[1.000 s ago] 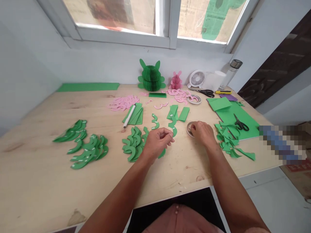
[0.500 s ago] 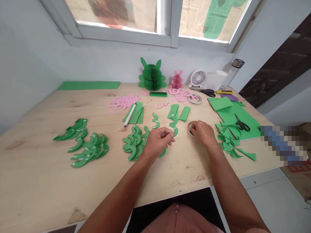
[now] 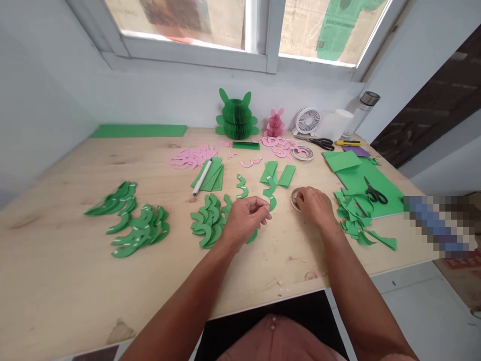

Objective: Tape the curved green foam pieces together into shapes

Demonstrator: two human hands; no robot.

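My left hand hovers over or rests on the table with thumb and fingertips pinched together. Whatever lies between those fingertips, if anything, is too small to make out. Right by them is a wavy green paper cutout with white strips on it; part of the green paper shows below the hand. My right hand has its fingers closed at a roll of tape, covering much of it. A similar wavy cutout lies beyond my left hand, and a pile of green cutouts sits to its left.
Green cutouts with white strips are heaped farther left. A white pen lies on green paper. At right are paper scraps and scissors. Behind stand a green paper figure, a pink one and a small fan.
The whole view has shifted slightly. Both hands keep nearly the same pose and place; nothing has visibly been picked up or let go.
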